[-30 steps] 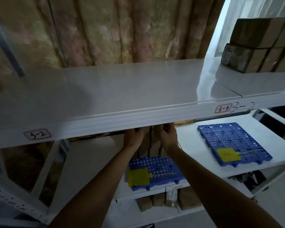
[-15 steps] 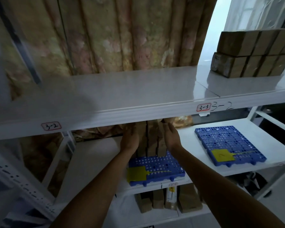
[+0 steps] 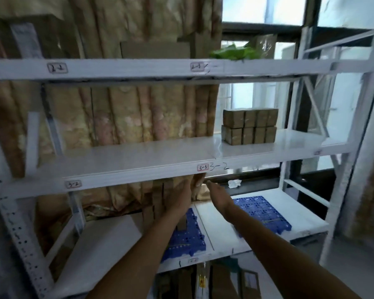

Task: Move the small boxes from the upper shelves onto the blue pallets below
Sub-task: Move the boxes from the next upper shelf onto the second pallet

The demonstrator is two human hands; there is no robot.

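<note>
Several brown small boxes (image 3: 249, 129) are stacked in two rows on the middle shelf (image 3: 138, 154), at its right. On the shelf below, a group of upright small boxes (image 3: 157, 203) stands on the left blue pallet (image 3: 188, 238). My left hand (image 3: 179, 200) rests with straight fingers against the right side of that group. My right hand (image 3: 217, 195) is apart from it, further right, with fingers stretched and nothing in it. The right blue pallet (image 3: 266, 210) lies bare beside my right forearm.
The top shelf carries a cardboard box (image 3: 156, 49) and a green bag (image 3: 233, 52). A crumpled white paper (image 3: 234, 183) lies at the back of the lower shelf. More boxes (image 3: 181, 281) stand on the bottom level. A white rack upright (image 3: 352, 158) bounds the right side.
The view has tilted up, showing the top shelf. My right hand has come off the boxes on the left pallet and moved right. My left hand stays against them.
</note>
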